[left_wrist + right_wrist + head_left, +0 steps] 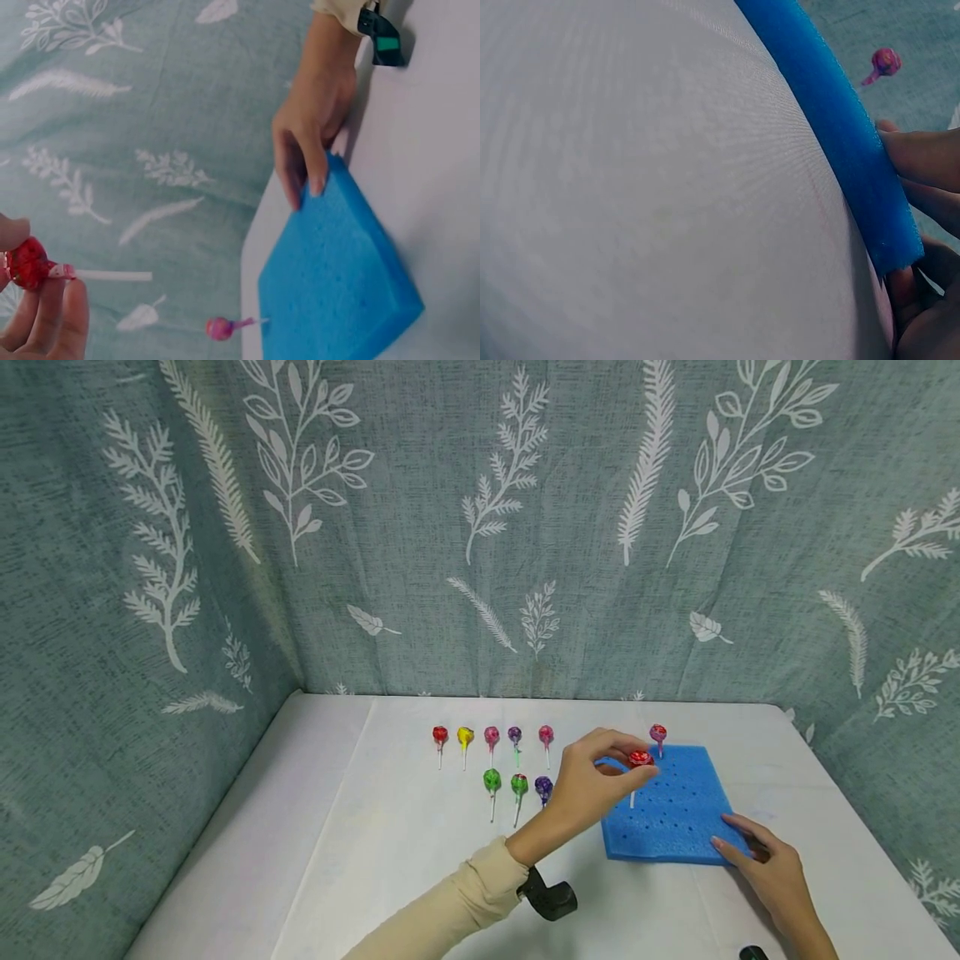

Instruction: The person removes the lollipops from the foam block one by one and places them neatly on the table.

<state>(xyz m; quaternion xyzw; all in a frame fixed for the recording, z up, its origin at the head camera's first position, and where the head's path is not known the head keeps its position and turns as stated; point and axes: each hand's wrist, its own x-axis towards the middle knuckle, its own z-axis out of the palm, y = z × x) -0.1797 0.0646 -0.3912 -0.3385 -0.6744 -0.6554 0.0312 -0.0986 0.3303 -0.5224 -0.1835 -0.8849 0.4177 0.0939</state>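
My left hand (585,781) pinches a red-wrapped lollipop (641,758) by its head, above the left part of a blue foam block (667,814) dotted with small holes. In the left wrist view the white stick of this lollipop (28,264) sticks out past the fingers, touching nothing. At the block's near right corner, my right hand (772,864) grips the edge; the right wrist view has its fingers (926,159) around the foam (855,161). A pink-purple lollipop (657,732) stands upright in the block's far edge.
Left of the block, several lollipops lie in two rows on the white table (390,860). The back row includes a red one (440,735) and a yellow one (465,735); the front row has green ones (492,780) and a purple one (543,787) partly behind my left hand. Patterned curtains (480,527) surround the table.
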